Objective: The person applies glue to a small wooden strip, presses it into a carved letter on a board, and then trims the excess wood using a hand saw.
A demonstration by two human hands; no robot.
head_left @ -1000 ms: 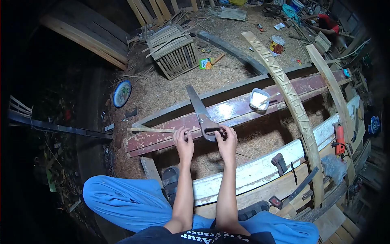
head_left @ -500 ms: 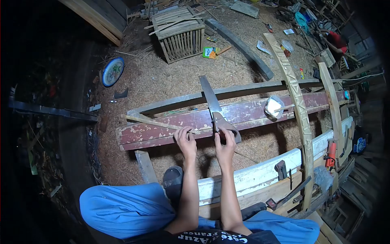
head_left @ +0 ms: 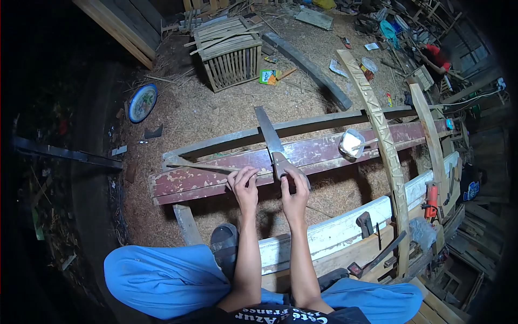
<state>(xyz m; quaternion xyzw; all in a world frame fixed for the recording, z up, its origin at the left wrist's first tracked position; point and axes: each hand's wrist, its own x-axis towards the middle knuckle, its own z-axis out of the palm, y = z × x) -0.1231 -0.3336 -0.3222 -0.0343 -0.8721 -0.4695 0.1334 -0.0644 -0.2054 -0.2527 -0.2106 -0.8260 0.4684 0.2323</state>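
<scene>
A thin wooden strip (head_left: 202, 168) runs leftward from my left hand (head_left: 244, 186), whose curled fingers hold it near its right end. Beneath it lies a maroon plank (head_left: 216, 186) with peeling paint. A handsaw (head_left: 270, 135) rests across this plank, blade pointing away from me and handle close to my right hand (head_left: 295, 197). The thumb and fingers of that hand are bent and apart, with nothing visible between them. Its fingers overlap the saw handle in view; whether they touch it I cannot tell.
A white tub (head_left: 352, 143) with a stick in it stands on the plank. Two curved timbers (head_left: 383, 132) cross at the right. Nearer are a white-painted board (head_left: 324, 237) and a red power tool (head_left: 431, 201). A slatted crate (head_left: 229, 62) sits beyond. A person in red (head_left: 436, 58) is far right.
The view has shifted slightly, moving the scene left and a little down. The strip has turned, showing a darker side. Both hands stay close to their earlier places.
</scene>
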